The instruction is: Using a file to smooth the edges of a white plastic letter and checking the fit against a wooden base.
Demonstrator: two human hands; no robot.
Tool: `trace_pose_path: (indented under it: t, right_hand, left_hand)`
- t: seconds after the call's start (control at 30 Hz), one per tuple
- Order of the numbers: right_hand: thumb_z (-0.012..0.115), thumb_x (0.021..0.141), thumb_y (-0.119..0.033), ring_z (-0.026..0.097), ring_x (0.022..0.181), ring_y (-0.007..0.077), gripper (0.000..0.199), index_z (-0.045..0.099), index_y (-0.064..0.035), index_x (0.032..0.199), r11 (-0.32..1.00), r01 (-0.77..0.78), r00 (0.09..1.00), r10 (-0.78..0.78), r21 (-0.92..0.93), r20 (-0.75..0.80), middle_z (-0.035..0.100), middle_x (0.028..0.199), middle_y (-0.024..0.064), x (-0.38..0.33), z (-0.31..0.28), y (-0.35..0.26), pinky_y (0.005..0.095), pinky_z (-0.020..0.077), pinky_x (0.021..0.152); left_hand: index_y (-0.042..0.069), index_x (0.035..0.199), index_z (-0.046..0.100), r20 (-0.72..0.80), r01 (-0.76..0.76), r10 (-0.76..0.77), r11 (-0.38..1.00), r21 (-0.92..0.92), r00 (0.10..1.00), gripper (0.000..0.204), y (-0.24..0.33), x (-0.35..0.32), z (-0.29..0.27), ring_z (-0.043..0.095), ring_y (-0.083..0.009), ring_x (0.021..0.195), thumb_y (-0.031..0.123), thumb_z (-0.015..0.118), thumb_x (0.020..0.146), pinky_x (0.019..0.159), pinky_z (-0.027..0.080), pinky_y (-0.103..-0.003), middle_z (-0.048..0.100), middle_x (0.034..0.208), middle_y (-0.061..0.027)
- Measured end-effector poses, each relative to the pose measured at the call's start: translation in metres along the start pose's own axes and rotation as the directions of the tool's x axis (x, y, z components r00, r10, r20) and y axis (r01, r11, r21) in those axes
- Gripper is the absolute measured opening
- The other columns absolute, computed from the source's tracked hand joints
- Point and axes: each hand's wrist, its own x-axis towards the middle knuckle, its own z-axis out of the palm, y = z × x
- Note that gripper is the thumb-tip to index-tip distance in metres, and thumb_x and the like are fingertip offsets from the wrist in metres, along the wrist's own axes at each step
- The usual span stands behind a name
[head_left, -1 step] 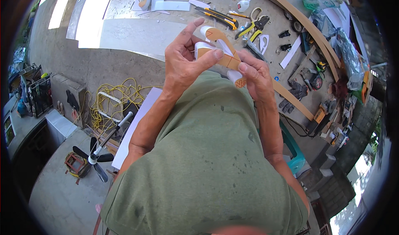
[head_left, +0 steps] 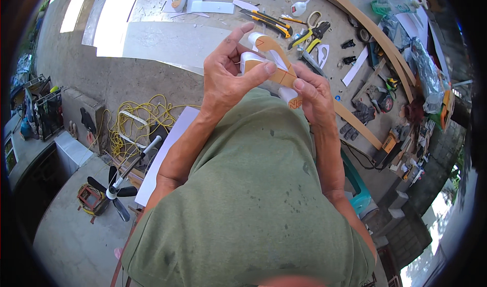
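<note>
Between my two hands is a letter-shaped piece [head_left: 284, 77] with a curved brown face, red line markings and white side walls. My left hand [head_left: 221, 79] grips its left part, thumb pressed on the brown face and index finger stretched upward. At the lower right of the piece, my right hand [head_left: 317, 91] pinches it with the thumb on top; the other fingers are mostly hidden behind it. A white-sided end with red marks hangs below the right thumb. The piece is held above my lap, in front of the work surface.
Beyond my hands lie a yellow-black utility knife [head_left: 267, 21], yellow-handled snips [head_left: 318, 30], scissors [head_left: 313, 19] and white offcuts [head_left: 213, 7]. A translucent sheet [head_left: 167, 41] spreads at the left. Long brown strips [head_left: 373, 30] curve along the right. Tangled yellow rope [head_left: 139, 119] and a fan [head_left: 112, 191] are lower left.
The letter-shaped piece has turned very slightly, showing a bit more of its lower marked end. Both hands keep their hold, and the whole view has shifted a little.
</note>
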Motion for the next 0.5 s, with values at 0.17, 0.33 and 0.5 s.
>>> trace_pose_path:
  t: [0.17, 0.33, 0.5]
  right_hand:
    - [0.064, 0.090, -0.021, 0.056, 0.113, 0.0202, 0.050, 0.058, 0.0085, 0.130, 1.000, 0.025, 1.000, -0.026, 0.016, 0.013, 0.058, 0.119, 0.0111, -0.0005, -0.0022, 0.0043, 0.0324, 0.0420, 0.100]
    - [0.066, 0.088, -0.026, 0.056, 0.115, 0.0208, 0.055, 0.058, 0.0081, 0.130, 0.998, 0.048, 0.999, -0.048, -0.047, 0.010, 0.058, 0.120, 0.0121, 0.0007, -0.0030, 0.0028, 0.0335, 0.0417, 0.101]
    - [0.066, 0.088, -0.026, 0.058, 0.112, 0.0206, 0.052, 0.060, 0.0079, 0.127, 0.995, 0.049, 0.999, -0.050, -0.086, -0.009, 0.060, 0.117, 0.0125, 0.0011, 0.0035, -0.0052, 0.0328, 0.0424, 0.100]
  left_hand:
    - [-0.006, 0.140, 0.045, 0.010, -0.033, 0.032, 0.996, 0.086, 0.999, 0.076, 0.0055, -0.0051, 0.0028, 0.069, -0.0160, 0.085, 0.013, 0.083, 0.077, 0.071, 0.056, -0.025, 0.068, 0.092, -0.0128]
    - [-0.005, 0.142, 0.043, -0.018, -0.097, 0.099, 0.991, 0.088, 0.995, 0.080, 0.0011, -0.0075, 0.0029, 0.069, -0.0157, 0.087, 0.016, 0.085, 0.076, 0.073, 0.057, -0.026, 0.068, 0.092, -0.0131]
    - [-0.003, 0.143, 0.043, 0.012, -0.068, 0.067, 0.996, 0.066, 0.998, 0.083, 0.0061, -0.0063, -0.0020, 0.068, -0.0152, 0.088, 0.016, 0.086, 0.075, 0.076, 0.057, -0.027, 0.069, 0.094, -0.0129]
